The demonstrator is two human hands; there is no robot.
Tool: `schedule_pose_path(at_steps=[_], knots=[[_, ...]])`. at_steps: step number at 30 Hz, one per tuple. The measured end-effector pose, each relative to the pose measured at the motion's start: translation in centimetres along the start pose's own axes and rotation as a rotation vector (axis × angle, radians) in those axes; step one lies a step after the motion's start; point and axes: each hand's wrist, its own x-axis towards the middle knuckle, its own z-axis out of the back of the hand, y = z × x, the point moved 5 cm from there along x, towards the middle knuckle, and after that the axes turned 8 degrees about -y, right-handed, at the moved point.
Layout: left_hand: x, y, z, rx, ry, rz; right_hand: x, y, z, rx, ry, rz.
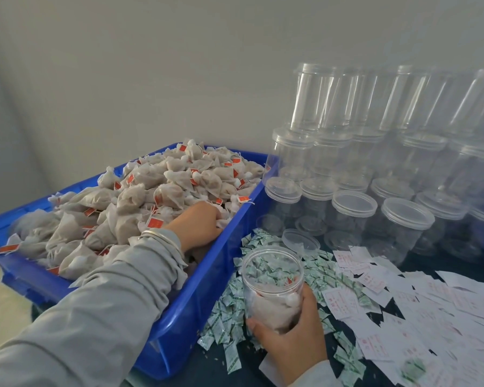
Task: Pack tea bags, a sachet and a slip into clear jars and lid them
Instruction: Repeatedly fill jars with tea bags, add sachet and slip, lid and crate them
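Nearest to the camera, the person's right hand (289, 335) grasps an open clear jar (273, 286) from the side, with the thumb and fingers curled round its lower part; the jar stands upright over a heap of green-and-white sachets (224, 319) on the dark table (243, 364), and it already has a few tea bags at the bottom. On the left, the grey sleeve (95, 308) with a silver bangle (162, 237) reaches into the blue crate (196, 311), where the left hand (200, 223) lies among the tea bags (140, 196); its fingertips are buried in the pile, so one cannot tell whether they grasp a bag. One loose lid (301, 240) lies just behind the held jar. White slips with red print (403, 311) are spread to the right of the sachets. Behind them, lidded empty jars (403, 219) are stacked in rows against the pale wall (151, 65).
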Motion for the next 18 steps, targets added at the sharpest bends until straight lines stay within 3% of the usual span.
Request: schedule_pose_path(at_steps=[7,11,13,15,18], knots=[[0.4,0.8,1.5,-0.197,-0.16,0.133,0.0,0.1,0.0,-0.023,0.011,0.016],[-0.1,0.7,2.8,-0.718,-0.297,0.222,0.1,-0.1,0.0,-0.036,0.001,0.031],[-0.4,-0.1,3.0,-1.132,-0.238,0.234,0.1,-0.2,0.0,-0.045,0.002,0.036],[-1.0,-1.5,3.0,-1.442,-0.067,0.193,0.2,-0.2,-0.1,-0.048,0.004,0.032],[-2.1,-3.5,2.6,-1.573,0.217,0.067,0.3,-0.2,-0.1,-0.058,0.012,0.034]])
